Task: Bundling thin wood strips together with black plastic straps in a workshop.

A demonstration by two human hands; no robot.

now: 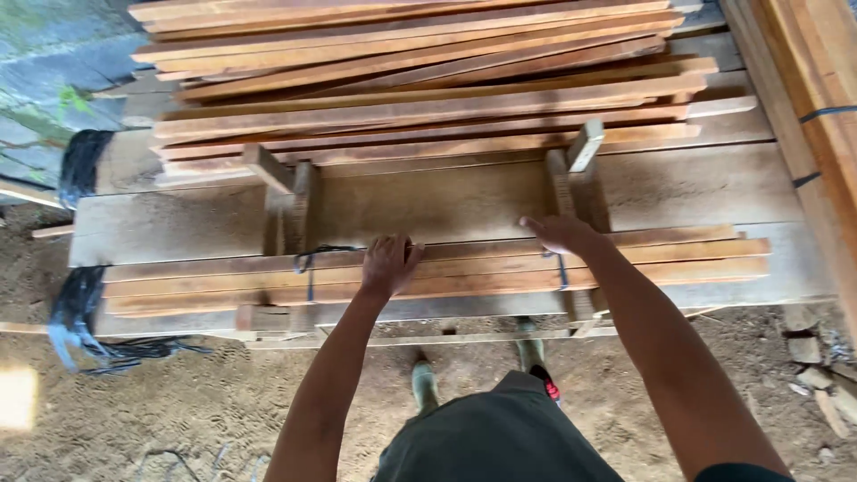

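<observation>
Two hands: both of mine rest on the bundle of wooden slats [428,272] lying across the near side of the tabletop [178,223].
Head view, left hand [390,261]: fingers curled loosely over the top slat, pressing down just beside the dark strap [310,268] that loops the bundle; it clamps nothing that I can make out.
Head view, right hand [562,234]: palm down, fingers spread flat on the far edge of the bundle, close to the second strap [561,268]; open, touching only.
Bundle position: it sits in the wooden jig, between the left upright [284,201] and the right upright [571,174], slat ends roughly level.
Doing it well: I judge I should keep even downward pressure at both straps, square the slat ends against the uprights, and keep my fingertips off the strap lines.
Further back: loose pile of slats [420,80], well apart from both hands.
Below: dirt floor [178,411] and my boots [427,386].
</observation>
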